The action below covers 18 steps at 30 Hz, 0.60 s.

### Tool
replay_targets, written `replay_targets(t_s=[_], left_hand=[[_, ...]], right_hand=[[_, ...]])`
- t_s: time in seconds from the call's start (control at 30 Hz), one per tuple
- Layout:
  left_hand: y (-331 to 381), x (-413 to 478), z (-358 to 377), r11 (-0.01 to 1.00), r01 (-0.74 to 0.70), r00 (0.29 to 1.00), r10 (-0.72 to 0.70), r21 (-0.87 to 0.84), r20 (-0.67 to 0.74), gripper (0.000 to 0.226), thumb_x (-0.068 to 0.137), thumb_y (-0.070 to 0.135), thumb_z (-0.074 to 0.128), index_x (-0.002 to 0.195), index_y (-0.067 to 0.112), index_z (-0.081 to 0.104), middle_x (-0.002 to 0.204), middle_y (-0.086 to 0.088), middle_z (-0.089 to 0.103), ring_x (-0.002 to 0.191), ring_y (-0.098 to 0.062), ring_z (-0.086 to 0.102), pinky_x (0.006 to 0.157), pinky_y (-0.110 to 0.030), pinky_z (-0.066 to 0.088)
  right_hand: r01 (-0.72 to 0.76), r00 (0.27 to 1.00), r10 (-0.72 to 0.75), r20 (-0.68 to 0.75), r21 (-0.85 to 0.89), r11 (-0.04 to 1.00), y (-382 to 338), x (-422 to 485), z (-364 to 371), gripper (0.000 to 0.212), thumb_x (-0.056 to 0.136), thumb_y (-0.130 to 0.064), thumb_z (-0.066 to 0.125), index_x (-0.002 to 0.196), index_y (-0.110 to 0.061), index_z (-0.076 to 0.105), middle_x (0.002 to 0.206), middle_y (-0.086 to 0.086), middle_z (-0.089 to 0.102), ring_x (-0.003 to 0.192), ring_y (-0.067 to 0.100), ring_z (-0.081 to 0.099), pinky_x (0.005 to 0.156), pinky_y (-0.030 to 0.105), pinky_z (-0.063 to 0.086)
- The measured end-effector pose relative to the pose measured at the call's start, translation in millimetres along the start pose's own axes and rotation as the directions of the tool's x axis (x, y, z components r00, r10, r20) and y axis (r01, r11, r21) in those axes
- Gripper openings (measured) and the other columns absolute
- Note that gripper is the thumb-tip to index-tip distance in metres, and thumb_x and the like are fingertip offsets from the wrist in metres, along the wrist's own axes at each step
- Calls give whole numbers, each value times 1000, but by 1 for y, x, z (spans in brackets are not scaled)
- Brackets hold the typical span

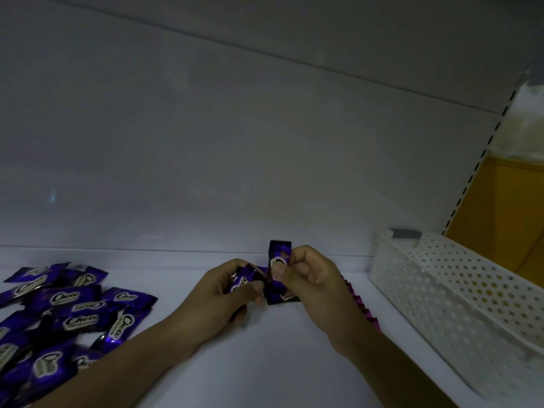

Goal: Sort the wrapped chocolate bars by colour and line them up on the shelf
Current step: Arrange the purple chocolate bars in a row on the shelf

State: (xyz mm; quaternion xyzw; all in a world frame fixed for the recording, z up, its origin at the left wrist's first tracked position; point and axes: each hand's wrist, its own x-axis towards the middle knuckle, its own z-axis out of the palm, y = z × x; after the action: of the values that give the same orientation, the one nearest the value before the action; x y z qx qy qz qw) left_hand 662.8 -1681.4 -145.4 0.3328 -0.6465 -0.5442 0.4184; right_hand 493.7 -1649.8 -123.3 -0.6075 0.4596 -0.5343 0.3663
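Left hand (223,293) grips a tilted purple bar (241,282), right hand (306,275) pinches an upright purple bar (279,250). I risk slick wrappers slipping, or my wrist toppling the pink row (360,304).

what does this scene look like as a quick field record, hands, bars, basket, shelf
left hand: grips a tilted purple bar
right hand: pinches an upright purple bar
purple pile: loose and overlapping, at the left on the shelf
pink row: lined up behind the right wrist, partly hidden
white basket: perforated, on the shelf at the right
lighting: dim
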Motion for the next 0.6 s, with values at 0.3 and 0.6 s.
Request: replay_targets(t_s=[0.3,0.6], left_hand=[[-5,4,1,996,37,989,-48,-81,-143,13,97,15,50,97,9,62,66,0,64,44,-12,45,41,-16,35],[-8,6,0,993,82,983,-95,-87,-155,30,100,6,38,110,29,55,86,3,69,59,-12,57,52,-24,44]], right_hand=[[-137,980,195,47,-550,824,2,7,-36,17,73,-10,79,74,-25,70,77,4,72,68,11,66,70,23,53],[20,999,20,41,-797,604,20,6,-35,17,78,-28,74,95,-28,75,80,-19,51,69,-3,48,63,8,32]])
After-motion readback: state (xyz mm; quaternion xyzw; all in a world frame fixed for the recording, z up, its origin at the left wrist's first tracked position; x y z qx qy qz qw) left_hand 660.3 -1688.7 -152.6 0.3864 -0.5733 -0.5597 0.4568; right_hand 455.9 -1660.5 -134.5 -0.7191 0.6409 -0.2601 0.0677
